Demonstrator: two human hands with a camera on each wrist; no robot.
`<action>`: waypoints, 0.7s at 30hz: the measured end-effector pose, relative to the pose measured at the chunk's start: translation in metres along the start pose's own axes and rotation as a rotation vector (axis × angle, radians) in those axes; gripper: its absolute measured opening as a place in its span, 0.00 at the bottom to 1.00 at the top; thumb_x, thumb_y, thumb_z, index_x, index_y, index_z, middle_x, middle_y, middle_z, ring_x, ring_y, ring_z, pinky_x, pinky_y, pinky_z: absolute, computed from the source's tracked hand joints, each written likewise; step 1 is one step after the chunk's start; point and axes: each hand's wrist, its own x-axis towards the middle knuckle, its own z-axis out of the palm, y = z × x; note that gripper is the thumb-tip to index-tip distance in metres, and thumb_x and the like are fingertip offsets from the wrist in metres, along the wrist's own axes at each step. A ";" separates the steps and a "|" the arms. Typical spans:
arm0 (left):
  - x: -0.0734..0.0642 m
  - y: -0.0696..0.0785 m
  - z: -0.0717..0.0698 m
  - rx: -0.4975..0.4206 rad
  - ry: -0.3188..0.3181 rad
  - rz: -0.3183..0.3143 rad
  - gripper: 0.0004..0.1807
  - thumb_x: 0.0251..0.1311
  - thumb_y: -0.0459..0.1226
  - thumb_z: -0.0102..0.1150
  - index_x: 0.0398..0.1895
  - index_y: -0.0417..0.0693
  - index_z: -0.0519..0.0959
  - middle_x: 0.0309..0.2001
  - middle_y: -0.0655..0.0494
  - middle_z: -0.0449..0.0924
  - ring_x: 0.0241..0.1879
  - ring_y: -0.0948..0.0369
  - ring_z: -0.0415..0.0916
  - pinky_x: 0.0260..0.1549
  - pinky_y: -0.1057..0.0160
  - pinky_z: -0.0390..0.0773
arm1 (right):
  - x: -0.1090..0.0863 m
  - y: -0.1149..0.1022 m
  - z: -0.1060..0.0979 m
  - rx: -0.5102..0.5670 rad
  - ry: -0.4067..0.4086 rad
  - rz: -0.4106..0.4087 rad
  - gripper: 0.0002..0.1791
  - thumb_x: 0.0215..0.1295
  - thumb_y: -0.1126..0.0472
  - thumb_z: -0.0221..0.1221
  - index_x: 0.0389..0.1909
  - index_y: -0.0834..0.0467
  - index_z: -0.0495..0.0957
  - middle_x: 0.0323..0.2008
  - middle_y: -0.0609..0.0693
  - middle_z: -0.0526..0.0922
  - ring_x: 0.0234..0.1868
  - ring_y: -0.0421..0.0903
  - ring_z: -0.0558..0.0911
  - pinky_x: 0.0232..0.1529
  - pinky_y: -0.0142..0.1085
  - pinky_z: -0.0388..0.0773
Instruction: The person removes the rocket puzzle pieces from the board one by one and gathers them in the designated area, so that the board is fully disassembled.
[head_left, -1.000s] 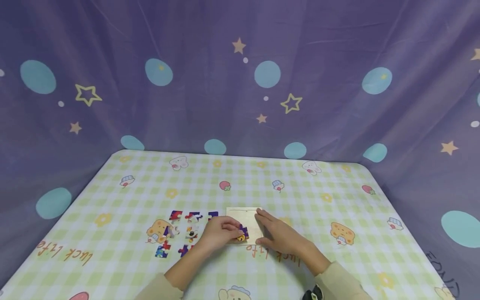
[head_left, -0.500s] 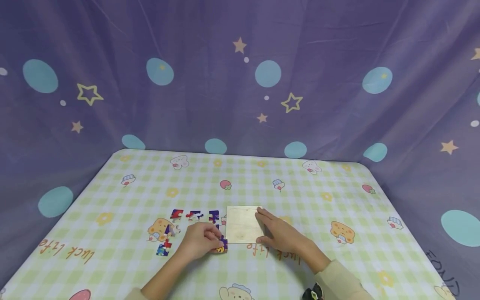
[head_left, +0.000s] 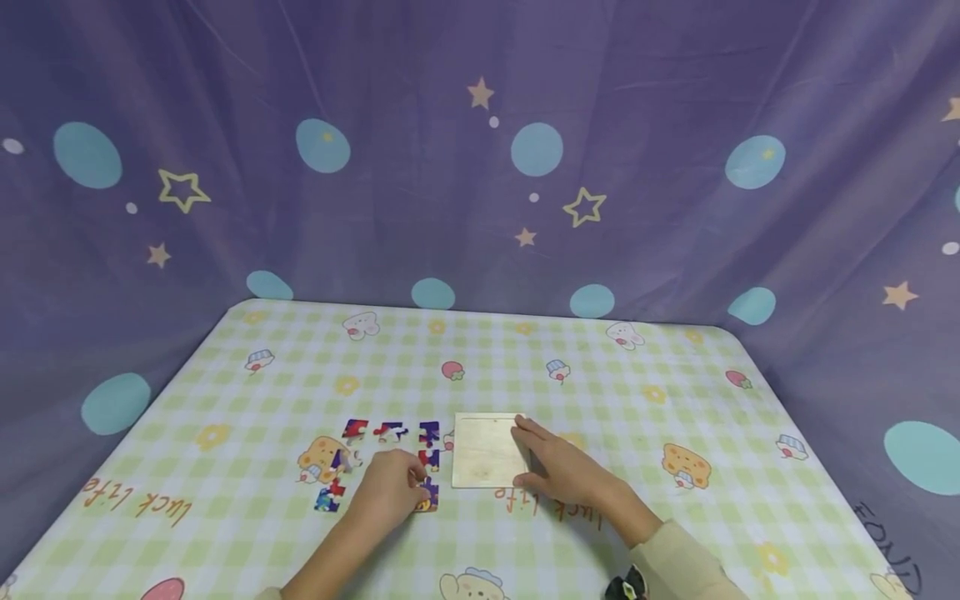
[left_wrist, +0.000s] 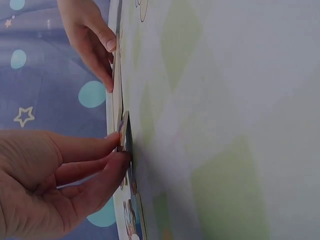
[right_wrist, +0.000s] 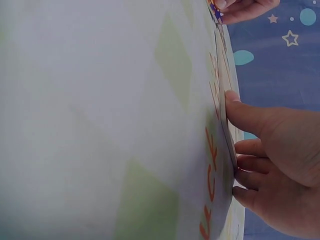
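Observation:
In the head view my left hand [head_left: 385, 493] pinches a purple-and-yellow jigsaw piece [head_left: 431, 498] between thumb and fingertips, low over the cloth at the left pile's right column. The left wrist view shows this piece [left_wrist: 126, 131] edge-on and tilted slightly. A pale square wooden puzzle tray [head_left: 487, 457] lies flat just right of it, showing a bare surface. My right hand [head_left: 562, 468] rests along the tray's right edge, thumb near the front corner and fingers toward the back corner. In the right wrist view the right thumb [right_wrist: 240, 112] touches the tray's edge.
Other jigsaw pieces lie spread in loose rows left of the tray, among them a red one [head_left: 356, 429], a white-and-red one [head_left: 391, 432] and a blue one [head_left: 327, 498]. My left hand covers part of them. A checked tablecloth [head_left: 600, 400] reaches back to a purple curtain [head_left: 420, 192].
My left hand has carried the purple-and-yellow piece leftward from over the tray to the cloth beside the other pieces. The right hand has stayed at the tray's right edge.

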 end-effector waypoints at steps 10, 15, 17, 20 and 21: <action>0.003 0.003 0.000 0.052 0.005 -0.012 0.06 0.46 0.29 0.70 0.28 0.40 0.83 0.25 0.52 0.79 0.26 0.61 0.73 0.27 0.63 0.75 | 0.001 -0.002 0.001 0.010 -0.004 0.016 0.40 0.64 0.49 0.60 0.71 0.63 0.58 0.75 0.58 0.54 0.76 0.56 0.56 0.70 0.48 0.61; 0.003 0.002 -0.004 0.042 -0.004 -0.042 0.07 0.47 0.31 0.70 0.31 0.41 0.83 0.25 0.53 0.77 0.26 0.61 0.72 0.26 0.65 0.73 | 0.001 -0.002 0.002 0.001 -0.002 0.012 0.40 0.64 0.48 0.60 0.71 0.63 0.58 0.75 0.58 0.54 0.76 0.55 0.56 0.70 0.48 0.62; 0.003 0.001 -0.007 0.049 0.002 -0.034 0.07 0.48 0.32 0.70 0.31 0.42 0.83 0.25 0.54 0.77 0.26 0.62 0.71 0.26 0.65 0.72 | 0.001 -0.001 0.002 -0.001 0.000 0.010 0.40 0.64 0.48 0.60 0.71 0.63 0.59 0.75 0.57 0.54 0.76 0.55 0.56 0.70 0.48 0.62; 0.004 0.000 -0.014 0.066 0.017 0.004 0.07 0.50 0.35 0.69 0.34 0.45 0.84 0.27 0.56 0.79 0.28 0.63 0.73 0.27 0.65 0.73 | 0.000 -0.002 0.001 0.005 0.001 0.013 0.40 0.64 0.48 0.60 0.71 0.62 0.59 0.75 0.57 0.54 0.76 0.55 0.56 0.70 0.48 0.62; 0.004 0.000 -0.017 0.078 0.024 0.021 0.07 0.52 0.36 0.68 0.35 0.46 0.85 0.28 0.57 0.81 0.28 0.63 0.74 0.28 0.64 0.74 | -0.001 -0.002 0.000 0.006 0.002 0.014 0.40 0.64 0.48 0.60 0.71 0.62 0.59 0.75 0.56 0.54 0.76 0.55 0.56 0.70 0.48 0.62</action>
